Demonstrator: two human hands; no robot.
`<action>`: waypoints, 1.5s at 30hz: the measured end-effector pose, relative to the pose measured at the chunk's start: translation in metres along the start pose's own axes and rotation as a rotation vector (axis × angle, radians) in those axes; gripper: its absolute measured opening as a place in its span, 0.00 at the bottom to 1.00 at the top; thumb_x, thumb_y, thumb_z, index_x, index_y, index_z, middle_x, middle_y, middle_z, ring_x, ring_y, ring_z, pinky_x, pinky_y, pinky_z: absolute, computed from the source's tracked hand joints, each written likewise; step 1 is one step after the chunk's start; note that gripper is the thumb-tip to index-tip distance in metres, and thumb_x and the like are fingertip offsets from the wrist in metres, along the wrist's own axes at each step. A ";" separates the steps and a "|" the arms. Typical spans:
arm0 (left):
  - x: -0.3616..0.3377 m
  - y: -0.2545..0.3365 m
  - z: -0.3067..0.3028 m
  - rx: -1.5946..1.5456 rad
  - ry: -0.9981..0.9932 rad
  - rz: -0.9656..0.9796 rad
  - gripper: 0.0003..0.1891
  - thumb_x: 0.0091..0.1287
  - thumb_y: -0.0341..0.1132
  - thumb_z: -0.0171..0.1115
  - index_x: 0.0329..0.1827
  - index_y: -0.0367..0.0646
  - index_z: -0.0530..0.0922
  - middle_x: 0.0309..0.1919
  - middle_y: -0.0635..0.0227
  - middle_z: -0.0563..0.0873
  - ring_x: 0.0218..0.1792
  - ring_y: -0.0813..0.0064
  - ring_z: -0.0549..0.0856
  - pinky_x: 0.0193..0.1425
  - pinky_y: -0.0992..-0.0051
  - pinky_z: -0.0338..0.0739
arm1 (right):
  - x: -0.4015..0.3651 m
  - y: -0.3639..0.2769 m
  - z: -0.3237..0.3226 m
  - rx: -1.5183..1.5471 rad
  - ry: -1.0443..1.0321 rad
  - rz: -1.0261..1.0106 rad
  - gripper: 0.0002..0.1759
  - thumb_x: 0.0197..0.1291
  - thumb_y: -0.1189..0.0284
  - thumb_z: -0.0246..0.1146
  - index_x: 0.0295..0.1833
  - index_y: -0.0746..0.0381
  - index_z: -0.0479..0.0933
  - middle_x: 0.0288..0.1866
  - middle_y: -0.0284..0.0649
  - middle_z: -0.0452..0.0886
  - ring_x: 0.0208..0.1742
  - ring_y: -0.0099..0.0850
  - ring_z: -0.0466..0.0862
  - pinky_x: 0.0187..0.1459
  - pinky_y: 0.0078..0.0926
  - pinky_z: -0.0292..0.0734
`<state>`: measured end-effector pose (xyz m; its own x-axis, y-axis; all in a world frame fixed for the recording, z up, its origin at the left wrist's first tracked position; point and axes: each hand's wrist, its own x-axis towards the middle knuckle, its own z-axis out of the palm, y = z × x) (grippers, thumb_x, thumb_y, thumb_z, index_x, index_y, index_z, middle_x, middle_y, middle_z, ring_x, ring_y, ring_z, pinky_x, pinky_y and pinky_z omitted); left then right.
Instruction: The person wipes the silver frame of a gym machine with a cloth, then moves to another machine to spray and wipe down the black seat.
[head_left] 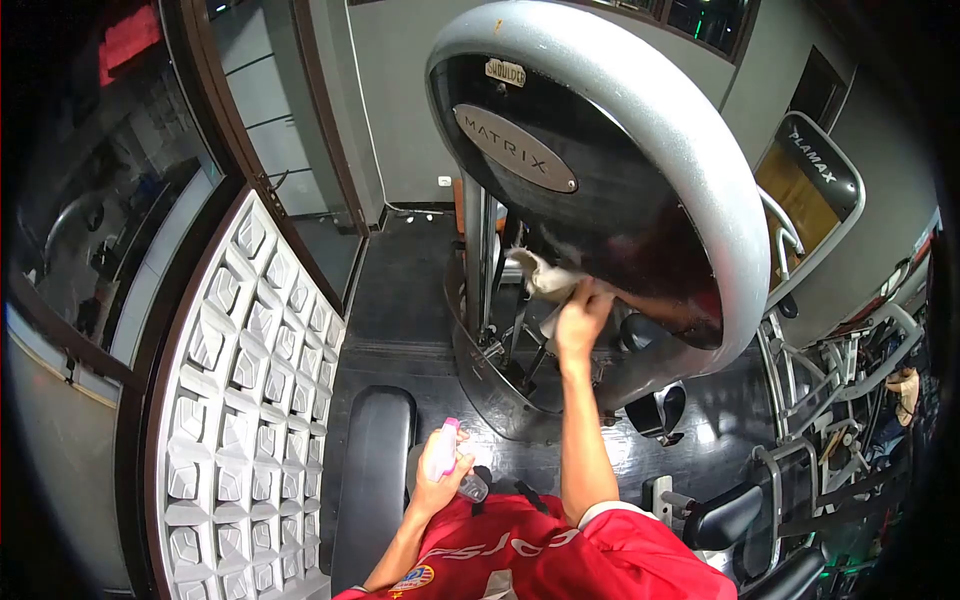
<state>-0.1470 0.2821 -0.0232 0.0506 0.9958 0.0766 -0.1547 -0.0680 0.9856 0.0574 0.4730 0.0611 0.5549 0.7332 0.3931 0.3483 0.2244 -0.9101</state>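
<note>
"Two hands show in my feed. What are your left fingers doing?"

"My left fingers [463, 466] are closed around a spray bottle [441, 452] with a pink top, held low in front of the red jersey [600, 560]. Just to their left is a black padded bench [378, 450]."

"And the right ones?"

"My right fingers [584, 292] are pinched on a pale cloth [545, 280]. It bunches out to their left, by the lower edge of the machine's black panel [620, 220]. I can't tell how firmly it presses there."

"I see lettering too."

"Yes, higher up and left of my right fingers I read MATRIX on an oval plate [516, 148], with a SHOULDER label [505, 72] above that. The silver tubular frame [690, 130] curves over them and down their right side."

"Anything farther out?"

"Well to the right of those fingers, beyond the frame, I have a PLAMAX board [812, 155]. Well left of my left fingers, past the bench, I get a white openwork partition [240, 400]."
</note>
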 end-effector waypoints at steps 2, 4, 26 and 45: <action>0.000 0.000 -0.001 -0.003 -0.008 0.006 0.14 0.63 0.24 0.62 0.50 0.37 0.71 0.38 0.69 0.79 0.26 0.84 0.80 0.33 0.82 0.76 | -0.014 0.066 0.021 0.043 0.109 -0.195 0.15 0.63 0.71 0.53 0.44 0.75 0.74 0.41 0.60 0.79 0.46 0.53 0.80 0.47 0.38 0.72; 0.000 -0.001 -0.002 -0.029 0.038 0.007 0.14 0.63 0.24 0.62 0.49 0.38 0.71 0.36 0.70 0.79 0.25 0.84 0.80 0.32 0.81 0.77 | -0.050 0.099 0.020 0.068 0.029 -0.084 0.18 0.60 0.77 0.49 0.55 0.73 0.71 0.52 0.57 0.77 0.55 0.50 0.77 0.55 0.35 0.71; 0.017 0.002 -0.014 0.045 -0.030 0.035 0.14 0.63 0.22 0.58 0.50 0.36 0.68 0.41 0.59 0.80 0.27 0.79 0.81 0.32 0.78 0.78 | -0.058 0.111 0.033 -0.008 0.118 -0.177 0.22 0.55 0.82 0.48 0.58 0.74 0.68 0.55 0.57 0.74 0.59 0.50 0.74 0.62 0.37 0.64; 0.016 0.012 -0.017 -0.027 -0.075 -0.054 0.16 0.60 0.20 0.60 0.51 0.38 0.69 0.40 0.61 0.80 0.28 0.80 0.82 0.34 0.80 0.77 | -0.015 0.070 0.008 0.091 0.003 -0.060 0.19 0.64 0.70 0.52 0.55 0.73 0.69 0.51 0.55 0.78 0.51 0.46 0.78 0.55 0.37 0.69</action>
<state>-0.1645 0.2987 -0.0125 0.1329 0.9905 0.0354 -0.1761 -0.0115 0.9843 0.0674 0.4832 -0.0095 0.5374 0.7148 0.4474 0.3112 0.3250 -0.8931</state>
